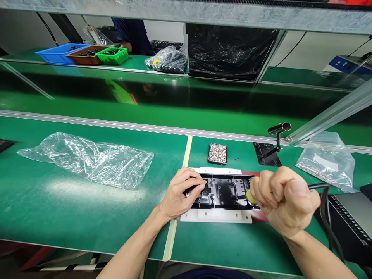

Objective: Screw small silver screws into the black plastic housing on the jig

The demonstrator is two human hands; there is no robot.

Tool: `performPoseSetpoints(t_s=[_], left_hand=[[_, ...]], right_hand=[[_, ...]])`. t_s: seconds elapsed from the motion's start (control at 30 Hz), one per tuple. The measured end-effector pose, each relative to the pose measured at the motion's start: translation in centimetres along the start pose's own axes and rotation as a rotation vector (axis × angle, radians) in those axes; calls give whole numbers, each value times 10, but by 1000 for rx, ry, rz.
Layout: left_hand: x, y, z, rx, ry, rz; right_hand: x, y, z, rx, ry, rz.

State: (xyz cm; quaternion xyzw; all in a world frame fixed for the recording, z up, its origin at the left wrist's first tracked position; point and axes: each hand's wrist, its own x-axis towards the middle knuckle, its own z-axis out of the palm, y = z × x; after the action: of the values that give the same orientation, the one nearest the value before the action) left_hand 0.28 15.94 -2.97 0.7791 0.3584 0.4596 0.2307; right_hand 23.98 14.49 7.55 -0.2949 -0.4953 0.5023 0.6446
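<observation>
A long black plastic part [223,190] lies in a white fixture [216,215] on the green bench. My left hand [180,192] rests on the part's left end, fingers curled down and pressing on it. My right hand [283,199] is closed in a fist around a corded tool, probably an electric screwdriver, whose yellowish tip [250,197] meets the right end of the part. A black cable [322,193] trails from the fist to the right.
A small black tray of tiny screws [217,153] sits just behind the fixture. A crumpled clear bag [87,159] lies left, another bag [327,159] right. A black stand with a metal tube [277,133] and a grey box [353,221] are at the right. Bins [112,55] and a person stand beyond the conveyor.
</observation>
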Motion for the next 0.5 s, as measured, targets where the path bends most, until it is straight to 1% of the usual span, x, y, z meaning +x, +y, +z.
performPoseSetpoints(t_s=[0.13,0.3,0.5], left_hand=[[0,-1,0,1,-1,3],[0,-1,1,-2,-1,-4],[0,-1,1,-2,-2,-7]], right_hand=[[-1,1,1,-16,-15,9],[-1,2,2,3,25,8],[-1,1,3,7,19,16]])
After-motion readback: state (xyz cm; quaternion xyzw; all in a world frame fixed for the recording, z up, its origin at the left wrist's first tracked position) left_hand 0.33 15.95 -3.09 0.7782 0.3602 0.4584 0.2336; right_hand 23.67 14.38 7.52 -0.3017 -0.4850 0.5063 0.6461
